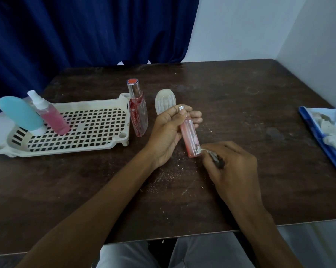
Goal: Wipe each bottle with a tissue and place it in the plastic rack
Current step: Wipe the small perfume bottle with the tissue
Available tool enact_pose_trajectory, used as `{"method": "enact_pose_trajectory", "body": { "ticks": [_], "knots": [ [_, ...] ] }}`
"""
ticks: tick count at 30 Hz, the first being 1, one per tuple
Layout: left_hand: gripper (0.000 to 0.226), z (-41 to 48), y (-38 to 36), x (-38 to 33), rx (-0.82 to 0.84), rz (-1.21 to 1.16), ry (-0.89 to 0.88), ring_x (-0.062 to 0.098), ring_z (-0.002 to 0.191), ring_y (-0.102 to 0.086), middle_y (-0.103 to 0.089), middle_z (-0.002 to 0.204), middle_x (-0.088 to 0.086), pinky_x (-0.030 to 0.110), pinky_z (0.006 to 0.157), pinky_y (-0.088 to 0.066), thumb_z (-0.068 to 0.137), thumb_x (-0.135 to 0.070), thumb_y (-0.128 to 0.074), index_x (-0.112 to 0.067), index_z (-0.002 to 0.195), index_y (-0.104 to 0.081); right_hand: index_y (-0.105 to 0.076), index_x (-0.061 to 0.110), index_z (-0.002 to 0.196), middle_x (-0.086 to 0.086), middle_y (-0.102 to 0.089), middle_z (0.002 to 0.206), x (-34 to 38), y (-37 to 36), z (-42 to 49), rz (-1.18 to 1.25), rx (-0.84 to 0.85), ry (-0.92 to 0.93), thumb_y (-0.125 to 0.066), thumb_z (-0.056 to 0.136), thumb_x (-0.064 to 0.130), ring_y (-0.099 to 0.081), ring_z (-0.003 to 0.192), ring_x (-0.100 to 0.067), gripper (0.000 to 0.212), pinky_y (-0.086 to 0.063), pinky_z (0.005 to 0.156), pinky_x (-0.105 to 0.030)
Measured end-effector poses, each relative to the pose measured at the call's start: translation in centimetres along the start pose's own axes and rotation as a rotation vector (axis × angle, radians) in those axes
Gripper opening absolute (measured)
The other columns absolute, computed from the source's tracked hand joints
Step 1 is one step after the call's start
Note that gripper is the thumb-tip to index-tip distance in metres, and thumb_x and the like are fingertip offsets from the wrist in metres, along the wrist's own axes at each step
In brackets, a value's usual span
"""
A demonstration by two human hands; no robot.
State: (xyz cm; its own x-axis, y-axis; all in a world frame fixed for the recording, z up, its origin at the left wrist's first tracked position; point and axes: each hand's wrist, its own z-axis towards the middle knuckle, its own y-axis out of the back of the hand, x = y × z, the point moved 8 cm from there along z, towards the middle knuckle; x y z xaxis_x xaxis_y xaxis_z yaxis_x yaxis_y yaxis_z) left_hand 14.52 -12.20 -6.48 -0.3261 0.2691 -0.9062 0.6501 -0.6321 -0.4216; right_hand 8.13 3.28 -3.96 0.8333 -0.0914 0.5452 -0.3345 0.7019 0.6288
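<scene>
Two hands work one pink bottle [190, 138] over the worktop [240, 105]: left hand [167, 130] closed round its capped upper end, right hand [231, 161] pinching a soiled tissue [213, 156] against its base. Likely light, rigid, slick; best held mid-body toward the rack [70, 130].

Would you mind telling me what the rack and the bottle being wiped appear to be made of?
The rack looks like moulded cream plastic with a matte finish: one-piece grid floor, rounded corner posts. The bottle in the left hand seems clear glass or hard plastic, glossy, since pink liquid shows through; its cap looks like shiny metal.
</scene>
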Motion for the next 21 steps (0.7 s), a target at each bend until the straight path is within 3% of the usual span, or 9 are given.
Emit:
{"method": "enact_pose_trajectory", "body": {
  "ticks": [17,21],
  "knots": [
    [0.02,0.1,0.0,0.1,0.007,-0.024,-0.006,0.021,0.098,-0.072,-0.073,0.105,0.014,0.03,0.088,-0.057,0.107,-0.008,-0.04,-0.001,0.112,-0.058,-0.077,0.009,0.101,-0.004,-0.069,0.094,2.0,-1.1,1.0,0.009,-0.013,0.078,-0.072,0.087,0.009,-0.064,0.078,-0.011,0.015,-0.051,0.07,-0.018],
    [0.02,0.2,0.1,0.2,0.012,-0.028,-0.006,0.022,0.098,-0.072,-0.072,0.106,0.015,0.03,0.089,-0.057,0.106,-0.008,-0.04,0.0,0.114,-0.057,-0.078,0.012,0.099,-0.002,-0.069,0.093,1.4,-0.4,0.5,0.02,-0.004,0.083,-0.072,0.086,0.008,-0.064,0.076,-0.009,0.014,-0.047,0.073,-0.01]
  ]
}}
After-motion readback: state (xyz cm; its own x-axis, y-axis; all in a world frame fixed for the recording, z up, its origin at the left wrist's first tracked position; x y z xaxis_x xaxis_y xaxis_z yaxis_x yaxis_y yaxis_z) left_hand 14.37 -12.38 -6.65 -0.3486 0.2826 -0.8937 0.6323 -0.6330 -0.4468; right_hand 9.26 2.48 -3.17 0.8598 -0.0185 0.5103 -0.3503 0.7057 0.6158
